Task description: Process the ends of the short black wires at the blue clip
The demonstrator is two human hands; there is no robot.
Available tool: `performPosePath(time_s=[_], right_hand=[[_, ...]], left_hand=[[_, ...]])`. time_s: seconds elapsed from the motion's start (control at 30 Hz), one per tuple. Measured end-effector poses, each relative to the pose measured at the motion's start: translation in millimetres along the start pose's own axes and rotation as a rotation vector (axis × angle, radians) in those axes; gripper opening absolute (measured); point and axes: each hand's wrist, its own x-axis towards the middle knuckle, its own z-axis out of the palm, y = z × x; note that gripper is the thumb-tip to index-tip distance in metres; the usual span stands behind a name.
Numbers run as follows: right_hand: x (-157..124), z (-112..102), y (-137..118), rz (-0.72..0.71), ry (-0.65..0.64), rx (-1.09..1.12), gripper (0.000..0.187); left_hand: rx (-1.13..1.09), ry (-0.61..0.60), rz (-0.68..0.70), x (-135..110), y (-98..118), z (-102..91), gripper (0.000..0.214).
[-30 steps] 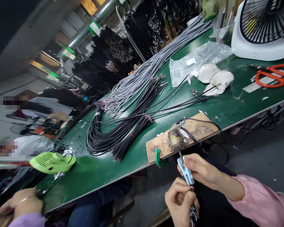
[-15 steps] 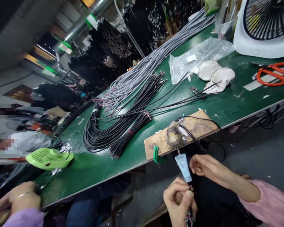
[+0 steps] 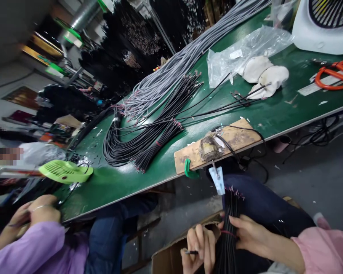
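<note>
A bundle of thin black cables [image 3: 229,217] stands below the table edge, with stripped reddish ends at its top and a red tie round it. The thumb and fingers of my right hand [image 3: 250,234] press on its right side near the tie. My left hand [image 3: 198,247] is closed beside the bundle's lower left, with a short dark cable end [image 3: 192,252] showing between its fingers. Above the bundle, a pale blue tapered piece [image 3: 217,182] hangs at a metal tip under a wooden board [image 3: 188,158].
Black cables [image 3: 137,148] and grey cables [image 3: 160,82] lie across the green table [image 3: 117,190]. A green clamp [image 3: 190,169] grips the board. Orange scissors [image 3: 333,80] lie at right. A cardboard box [image 3: 165,257] stands below. At left, a co-worker's hands [image 3: 42,209] are near a lime-green fan [image 3: 64,171].
Both my hands have moved down from the pale blue piece. My right hand has come onto the black cable bundle, which now shows upright. The view has shifted slightly.
</note>
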Motion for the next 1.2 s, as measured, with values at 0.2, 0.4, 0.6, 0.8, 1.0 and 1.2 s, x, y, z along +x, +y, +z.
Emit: performPosePath(time_s=[0.2, 0.4, 0.6, 0.8, 1.0, 1.2], right_hand=[[-1.6, 9.3, -7.0, -0.168, 0.068, -0.081, 0.03], [0.3, -10.0, -36.6, -0.34, 0.167, 0.022, 0.024], [10.2, -44.8, -57.6, -0.36, 0.262, 0.073, 0.016], [5.1, -52.5, -60.1, -0.332, 0.293, 0.02, 0.013], [2.5, -54.7, -66.9, -0.283, 0.292, -0.046, 0.019], [3.3, -58.9, -64.1, -0.308, 0.287, -0.028, 0.015]], left_hand=[[0.144, 0.528, -0.124, -30.0, 26.6, -13.3, 0.023], [0.188, 0.706, -0.404, -63.5, 20.4, -12.7, 0.045], [0.056, 0.707, -0.309, -61.0, 9.3, 23.5, 0.068], [0.075, 0.664, -0.3, -59.6, 8.4, 42.0, 0.068], [0.054, 0.646, -0.273, -61.8, 9.8, 46.9, 0.067], [0.065, 0.662, -0.263, -65.0, 7.8, 42.7, 0.064]])
